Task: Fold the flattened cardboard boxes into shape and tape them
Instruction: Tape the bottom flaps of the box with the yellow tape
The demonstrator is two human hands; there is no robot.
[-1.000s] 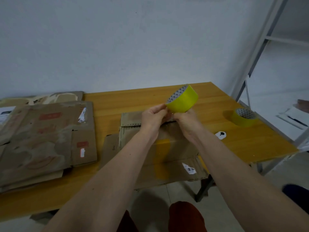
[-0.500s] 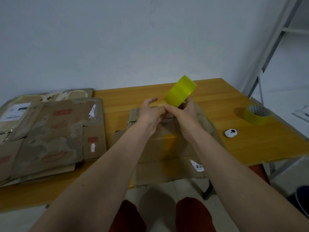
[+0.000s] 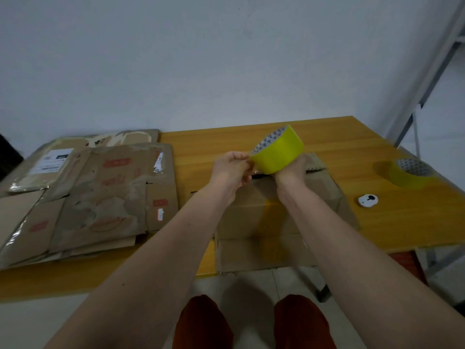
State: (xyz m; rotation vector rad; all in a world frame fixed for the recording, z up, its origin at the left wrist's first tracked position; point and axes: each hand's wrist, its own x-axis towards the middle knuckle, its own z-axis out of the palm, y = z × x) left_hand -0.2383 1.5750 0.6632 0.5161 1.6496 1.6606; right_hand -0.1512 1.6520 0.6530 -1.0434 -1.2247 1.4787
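A folded brown cardboard box [image 3: 254, 212] stands at the table's front edge, with a yellow tape strip down its near side. Above its far end I hold a yellow tape roll [image 3: 279, 151]. My right hand [image 3: 290, 170] grips the roll from below. My left hand [image 3: 232, 168] pinches at the roll's left edge, where the tape's loose end seems to be. A stack of flattened cardboard boxes [image 3: 83, 195] lies on the left of the table.
A second yellow tape roll [image 3: 409, 172] lies flat at the right of the wooden table [image 3: 392, 222]. A small white round object [image 3: 368, 200] sits near it. A metal shelf frame [image 3: 432, 71] stands at the right. My knees show below the table edge.
The roll has turned so its patterned core faces up-left again. Both hands stay at the roll above the box. The camera has tilted and shifted right.
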